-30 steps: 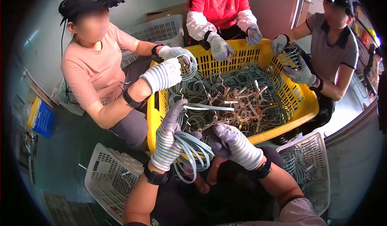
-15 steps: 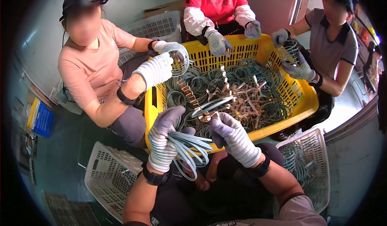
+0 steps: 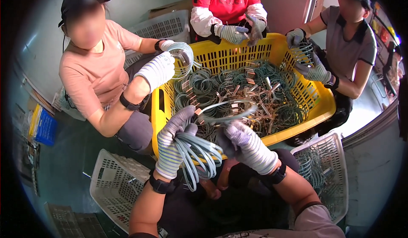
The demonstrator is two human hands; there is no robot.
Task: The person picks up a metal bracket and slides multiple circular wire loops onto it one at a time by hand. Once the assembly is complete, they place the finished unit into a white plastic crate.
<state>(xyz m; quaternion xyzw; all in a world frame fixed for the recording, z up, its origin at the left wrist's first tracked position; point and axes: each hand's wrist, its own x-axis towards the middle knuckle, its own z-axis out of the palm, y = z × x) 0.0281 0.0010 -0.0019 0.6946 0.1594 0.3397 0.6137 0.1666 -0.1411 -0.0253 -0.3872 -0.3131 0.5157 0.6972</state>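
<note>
My left hand (image 3: 172, 142) is closed round a bundle of thin grey-blue hoops (image 3: 199, 155) that fan out to the right below it. Its thumb points up beside a copper-coloured metal clip (image 3: 198, 111). A single hoop (image 3: 227, 118), partly smeared by motion, lies between my two hands over the near rim of a yellow basket (image 3: 293, 137). My right hand (image 3: 250, 146) has its fingers bent together just below that hoop; what they hold, if anything, cannot be made out. Tangled hoops and metal clips (image 3: 250, 98) fill the basket. Both hands wear striped, grey-palmed gloves.
Three people sit round the basket. The left one holds a coil of hoops (image 3: 182, 57), the right one another coil (image 3: 304, 53); the far one's gloved hands (image 3: 242, 32) are over the rim. White crates stand at my left (image 3: 100, 183) and right (image 3: 340, 170).
My right hand has dropped slightly and turned, and the single hoop has swung into a wider, flatter view. The far person's hands have come together. Rows of copper-coloured pieces over the pile look different.
</note>
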